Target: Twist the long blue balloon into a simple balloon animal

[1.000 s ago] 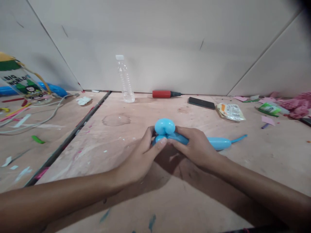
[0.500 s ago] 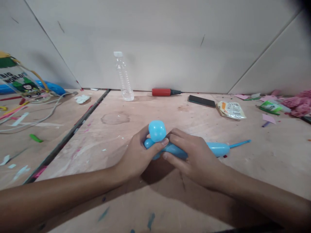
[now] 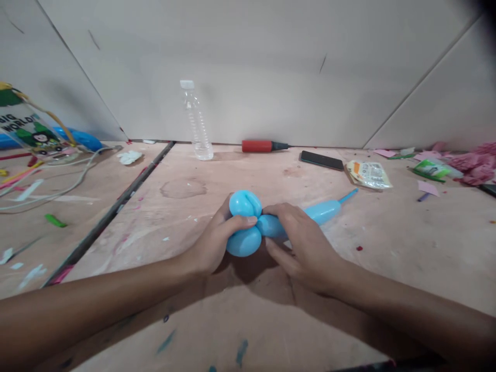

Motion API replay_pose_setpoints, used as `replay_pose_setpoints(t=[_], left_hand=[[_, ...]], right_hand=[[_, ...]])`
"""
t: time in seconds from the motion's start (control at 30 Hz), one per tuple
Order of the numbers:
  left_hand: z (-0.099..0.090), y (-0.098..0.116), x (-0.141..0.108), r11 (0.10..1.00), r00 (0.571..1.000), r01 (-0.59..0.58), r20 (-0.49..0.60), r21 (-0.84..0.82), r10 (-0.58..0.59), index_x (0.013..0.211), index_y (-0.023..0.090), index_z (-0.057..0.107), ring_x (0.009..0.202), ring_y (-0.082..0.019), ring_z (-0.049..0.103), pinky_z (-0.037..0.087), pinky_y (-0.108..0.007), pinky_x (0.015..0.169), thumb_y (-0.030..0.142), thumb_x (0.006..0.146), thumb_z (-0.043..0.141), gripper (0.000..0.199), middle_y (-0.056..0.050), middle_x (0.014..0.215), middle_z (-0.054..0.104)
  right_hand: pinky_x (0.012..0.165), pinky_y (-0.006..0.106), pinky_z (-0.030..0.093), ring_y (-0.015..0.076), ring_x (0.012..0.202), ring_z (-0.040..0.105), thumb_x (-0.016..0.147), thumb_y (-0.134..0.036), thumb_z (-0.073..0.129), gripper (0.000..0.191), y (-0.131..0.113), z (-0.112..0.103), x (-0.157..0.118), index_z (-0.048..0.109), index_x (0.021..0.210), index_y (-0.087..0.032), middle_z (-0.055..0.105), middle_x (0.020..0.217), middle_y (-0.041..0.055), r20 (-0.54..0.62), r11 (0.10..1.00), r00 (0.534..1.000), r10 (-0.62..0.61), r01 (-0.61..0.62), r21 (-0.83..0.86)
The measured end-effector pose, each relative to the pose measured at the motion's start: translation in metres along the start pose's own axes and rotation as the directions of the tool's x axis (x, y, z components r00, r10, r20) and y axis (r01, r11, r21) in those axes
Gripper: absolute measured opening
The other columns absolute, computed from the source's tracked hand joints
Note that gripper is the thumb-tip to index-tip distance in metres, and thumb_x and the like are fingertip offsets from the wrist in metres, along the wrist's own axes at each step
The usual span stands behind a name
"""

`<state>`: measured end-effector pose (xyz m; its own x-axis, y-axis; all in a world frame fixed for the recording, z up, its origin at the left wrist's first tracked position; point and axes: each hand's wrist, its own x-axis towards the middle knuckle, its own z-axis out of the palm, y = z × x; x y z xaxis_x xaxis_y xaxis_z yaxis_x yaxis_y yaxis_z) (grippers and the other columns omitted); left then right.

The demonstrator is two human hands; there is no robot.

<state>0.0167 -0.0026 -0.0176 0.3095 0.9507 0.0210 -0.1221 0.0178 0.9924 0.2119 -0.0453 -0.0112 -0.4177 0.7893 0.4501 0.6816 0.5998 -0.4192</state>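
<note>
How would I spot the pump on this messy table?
Look along the back wall of the table, right of the upright clear bottle. The pump lies flat there, left of the phone: a red tube with a black nozzle.

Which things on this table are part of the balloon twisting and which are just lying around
In hand:
blue balloon, twisted into bubbles
left hand, pinching the bubbles
right hand, holding the long part

Lying about:
water bottle
red pump
phone
printed packet
white cables
pink scraps
</note>
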Motion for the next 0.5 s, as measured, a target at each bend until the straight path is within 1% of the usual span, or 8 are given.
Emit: replay_pose_setpoints(t=[0.07, 0.13, 0.2, 0.27, 0.3, 0.37, 0.43, 0.5], left_hand=[[0.000, -0.003, 0.003, 0.997, 0.999, -0.037, -0.022, 0.071, 0.039, 0.099, 0.019, 0.063, 0.100, -0.023, 0.060, 0.051, -0.035, 0.092, 0.034, 0.083, 0.071, 0.024, -0.002, 0.098, 0.066], [-0.001, -0.004, 0.003, 0.988, 0.998, -0.070, 0.000, 0.134, 0.070, 0.103, 0.019, 0.063, 0.108, -0.026, 0.059, 0.048, -0.038, 0.098, 0.036, 0.090, 0.067, 0.022, -0.003, 0.104, 0.066], [-0.001, -0.005, 0.001, 0.979, 0.994, -0.097, 0.066, 0.181, 0.087, 0.109, 0.021, 0.063, 0.116, -0.027, 0.058, 0.044, -0.041, 0.106, 0.040, 0.097, 0.061, 0.023, -0.004, 0.113, 0.066], [-0.003, -0.005, -0.003, 0.967, 0.983, -0.105, 0.174, 0.232, 0.065, 0.120, 0.024, 0.060, 0.121, -0.027, 0.058, 0.042, -0.043, 0.110, 0.044, 0.099, 0.061, 0.029, -0.003, 0.122, 0.066], [-0.004, -0.006, -0.005, 0.959, 0.971, -0.104, 0.234, 0.263, 0.041, 0.126, 0.027, 0.057, 0.121, -0.027, 0.058, 0.042, -0.044, 0.110, 0.046, 0.099, 0.064, 0.034, -0.003, 0.125, 0.066], [-0.007, -0.006, -0.007, 0.946, 0.946, -0.108, 0.324, 0.306, 0.003, 0.135, 0.032, 0.051, 0.119, -0.027, 0.060, 0.045, -0.044, 0.108, 0.047, 0.095, 0.071, 0.047, -0.001, 0.125, 0.066], [-0.009, -0.005, -0.007, 0.944, 0.936, -0.126, 0.351, 0.305, 0.012, 0.138, 0.034, 0.049, 0.118, -0.026, 0.061, 0.046, -0.043, 0.106, 0.049, 0.096, 0.070, 0.049, -0.001, 0.125, 0.066], [-0.010, -0.004, -0.005, 0.948, 0.942, -0.139, 0.333, 0.285, 0.038, 0.135, 0.033, 0.051, 0.121, -0.026, 0.059, 0.046, -0.042, 0.106, 0.052, 0.100, 0.062, 0.042, -0.001, 0.125, 0.065]], right_hand=[[0.093, 0.050, 0.053, 0.0318, 0.110, 0.065, 0.096, -0.027, 0.063, 0.032, 0.004, 0.001, 0.002, 0.052, 0.125, -0.021, 0.070, 0.121, 0.0126, -0.054, 0.998, 0.998, 0.017, -0.020, -0.062], [0.091, 0.050, 0.053, 0.0326, 0.108, 0.067, 0.097, -0.033, 0.065, 0.033, 0.008, 0.002, 0.004, 0.052, 0.125, -0.021, 0.071, 0.120, 0.0123, -0.079, 0.993, 0.996, 0.045, -0.053, -0.106], [0.088, 0.049, 0.054, 0.0324, 0.105, 0.069, 0.096, -0.032, 0.065, 0.032, 0.009, 0.002, 0.005, 0.053, 0.123, -0.022, 0.072, 0.117, 0.0116, -0.067, 0.989, 0.995, 0.072, -0.080, -0.121], [0.086, 0.047, 0.055, 0.0319, 0.103, 0.070, 0.093, -0.026, 0.065, 0.031, 0.008, 0.002, 0.004, 0.053, 0.121, -0.021, 0.073, 0.114, 0.0110, -0.031, 0.990, 0.996, 0.080, -0.083, -0.114], [0.086, 0.047, 0.055, 0.0319, 0.104, 0.070, 0.090, -0.022, 0.064, 0.033, 0.006, 0.001, 0.003, 0.052, 0.121, -0.021, 0.073, 0.116, 0.0110, -0.012, 0.992, 0.997, 0.076, -0.076, -0.103], [0.089, 0.047, 0.055, 0.0326, 0.111, 0.069, 0.085, -0.016, 0.063, 0.039, 0.003, -0.001, 0.002, 0.051, 0.122, -0.022, 0.070, 0.127, 0.0119, 0.010, 0.996, 0.999, 0.054, -0.053, -0.068], [0.092, 0.047, 0.054, 0.0319, 0.115, 0.068, 0.082, -0.014, 0.063, 0.043, 0.000, -0.004, 0.002, 0.051, 0.122, -0.022, 0.067, 0.134, 0.0112, 0.003, 0.998, 0.999, 0.049, -0.049, -0.028], [0.091, 0.046, 0.054, 0.0301, 0.112, 0.069, 0.080, -0.013, 0.062, 0.043, -0.001, -0.007, 0.002, 0.052, 0.121, -0.023, 0.069, 0.129, 0.0092, -0.013, 0.998, 0.998, 0.069, -0.068, 0.004]])
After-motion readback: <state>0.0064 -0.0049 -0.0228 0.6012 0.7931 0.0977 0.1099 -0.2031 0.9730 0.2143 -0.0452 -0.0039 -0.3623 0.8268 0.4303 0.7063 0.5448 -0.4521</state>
